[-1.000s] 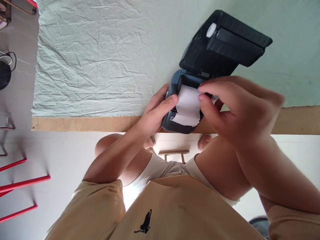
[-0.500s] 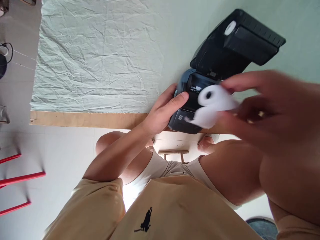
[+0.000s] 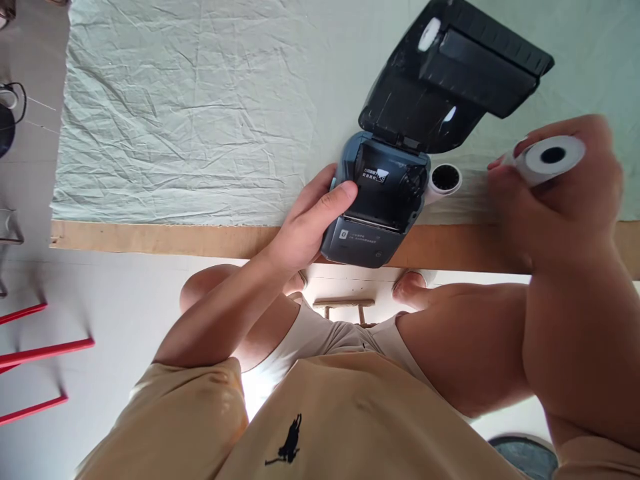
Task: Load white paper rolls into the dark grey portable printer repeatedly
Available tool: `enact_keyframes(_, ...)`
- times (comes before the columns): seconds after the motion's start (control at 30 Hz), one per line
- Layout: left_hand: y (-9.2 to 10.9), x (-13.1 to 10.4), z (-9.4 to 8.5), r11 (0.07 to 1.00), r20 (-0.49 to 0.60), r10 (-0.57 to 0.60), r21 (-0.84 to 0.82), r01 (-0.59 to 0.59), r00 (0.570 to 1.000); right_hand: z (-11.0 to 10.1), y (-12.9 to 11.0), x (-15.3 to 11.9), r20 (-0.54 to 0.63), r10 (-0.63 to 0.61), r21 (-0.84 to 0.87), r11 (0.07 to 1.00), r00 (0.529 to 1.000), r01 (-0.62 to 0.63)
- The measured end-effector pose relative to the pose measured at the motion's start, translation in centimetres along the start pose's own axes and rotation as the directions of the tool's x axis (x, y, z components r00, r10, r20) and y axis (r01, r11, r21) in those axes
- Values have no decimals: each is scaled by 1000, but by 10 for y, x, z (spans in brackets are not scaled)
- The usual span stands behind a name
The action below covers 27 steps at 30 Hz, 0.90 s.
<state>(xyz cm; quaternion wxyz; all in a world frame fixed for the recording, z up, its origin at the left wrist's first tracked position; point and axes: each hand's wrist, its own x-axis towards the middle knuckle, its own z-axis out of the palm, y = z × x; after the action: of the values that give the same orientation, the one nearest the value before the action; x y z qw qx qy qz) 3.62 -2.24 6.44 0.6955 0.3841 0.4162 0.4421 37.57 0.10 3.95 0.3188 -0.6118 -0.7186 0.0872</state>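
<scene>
A dark label printer (image 3: 365, 241) lies near the table's front edge with its lid (image 3: 415, 100) swung up and back. Its paper bay shows bare, with a small white printed sticker inside. My left hand (image 3: 313, 217) grips the printer's left side, thumb over the rim of the bay. To the right, my right hand (image 3: 565, 193) is closed around a white paper roll (image 3: 537, 167), whose dark core hole faces up. Between the printer and that hand, a second white roll with a wide dark core (image 3: 440, 190) rests on the cloth against the printer's right side.
A pale green, wrinkled cloth (image 3: 200, 120) covers the table, whose wooden edge (image 3: 160, 238) runs across in front of my knees. Red metal legs (image 3: 45, 357) stand on the floor at left. A dark round object (image 3: 523, 453) is at the lower right.
My right hand has carried the white paper roll away from above the printer's bay to the right. The second roll, hidden before, now shows. My left hand keeps its hold on the printer.
</scene>
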Motion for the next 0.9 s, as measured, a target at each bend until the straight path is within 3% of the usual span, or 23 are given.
enact_keyframes(0.07,-1,0,-2,1000,-8,-20,-10,20,1000,-2,0,0,57,-34,-63,997,998,37)
enact_keyframes(0.2,-4,1,-4,1000,-32,-5,-15,4,999,8,-6,-3,110,33,-84,996,993,-24)
enact_keyframes(0.37,-5,1,-3,1000,-43,20,21,-19,999,18,0,-10,40,124,-93,988,991,-120)
enact_keyframes(0.47,-5,0,-2,1000,-42,7,24,-6,999,14,3,-11,-44,-69,-126,990,997,63)
enact_keyframes(0.57,-5,-1,-3,999,-31,30,36,-29,999,9,-15,-16,-186,-318,-148,944,930,293)
enact_keyframes(0.63,-6,-1,-4,998,-37,56,28,-55,998,8,-39,-24,-303,-287,-63,958,909,281)
enact_keyframes(0.77,-7,0,-4,996,-36,77,37,-76,996,17,-82,-36,-102,-179,81,979,979,188)
enact_keyframes(0.9,-8,0,-3,996,-52,85,-13,-86,995,28,-87,-33,46,-72,43,997,996,71)
